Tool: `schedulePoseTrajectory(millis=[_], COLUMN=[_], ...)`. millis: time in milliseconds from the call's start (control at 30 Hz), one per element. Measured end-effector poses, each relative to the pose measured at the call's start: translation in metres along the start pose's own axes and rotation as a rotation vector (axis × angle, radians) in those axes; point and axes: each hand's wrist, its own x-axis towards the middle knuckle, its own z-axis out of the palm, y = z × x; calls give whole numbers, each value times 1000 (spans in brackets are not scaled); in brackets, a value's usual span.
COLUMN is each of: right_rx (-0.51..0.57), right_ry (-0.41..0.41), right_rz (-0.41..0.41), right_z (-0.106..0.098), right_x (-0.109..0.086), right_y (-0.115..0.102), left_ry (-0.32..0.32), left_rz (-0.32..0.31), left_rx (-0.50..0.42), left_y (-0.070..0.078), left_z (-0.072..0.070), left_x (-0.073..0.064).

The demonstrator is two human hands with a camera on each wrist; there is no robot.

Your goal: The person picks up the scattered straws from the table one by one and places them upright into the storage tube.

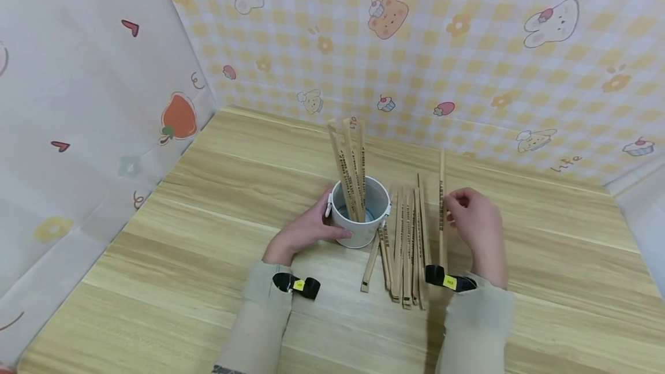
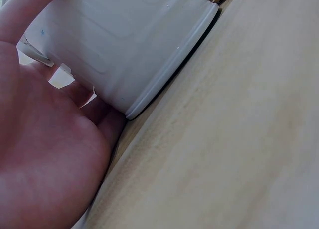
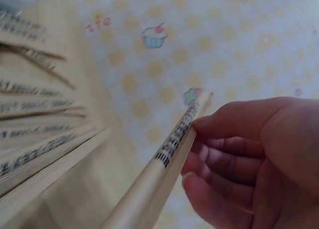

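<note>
A small white bucket (image 1: 361, 234) with side lugs stands on the table, and several chopstick packets in brown printed paper (image 1: 347, 166) lean upright inside it. My left hand (image 1: 307, 225) holds the bucket from the left, thumb across its front; in the left wrist view the fingers reach behind the bucket wall (image 2: 124, 45). To the right, my right hand (image 1: 477, 218) pinches one long chopstick packet (image 1: 442, 206) between thumb and fingers. The right wrist view shows that packet (image 3: 174, 144) tilted, its dark lettering facing up. Between the hands lies a loose row of chopstick packets (image 1: 407, 247).
The wood-grain table (image 1: 208, 247) ends at a yellow checked backdrop (image 1: 415, 74) behind and a pale patterned sheet (image 1: 93, 103) on the left. A few packets of the row lie close against the bucket's right side. Black straps with yellow tags (image 1: 449, 283) circle both wrists.
</note>
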Motion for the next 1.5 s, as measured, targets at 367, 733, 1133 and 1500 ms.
schedulePoseTrajectory(millis=[367,733,1133,1500], right_rx=[261,698,974,661], right_ry=[300,590,649,525], right_rz=[-162,-435,-592,-530], right_z=[-12,-17,-17,15], right_x=[-18,-40,-58,-39], right_y=[-41,-77,-111,-99], left_ry=[-11,-10,-19,-20], left_rz=[14,15,9,5], left_rx=[-8,-10,-2,4], left_y=[-1,-3,0,1], left_z=[-1,-1,-1,-1], left_x=[1,1,1,1])
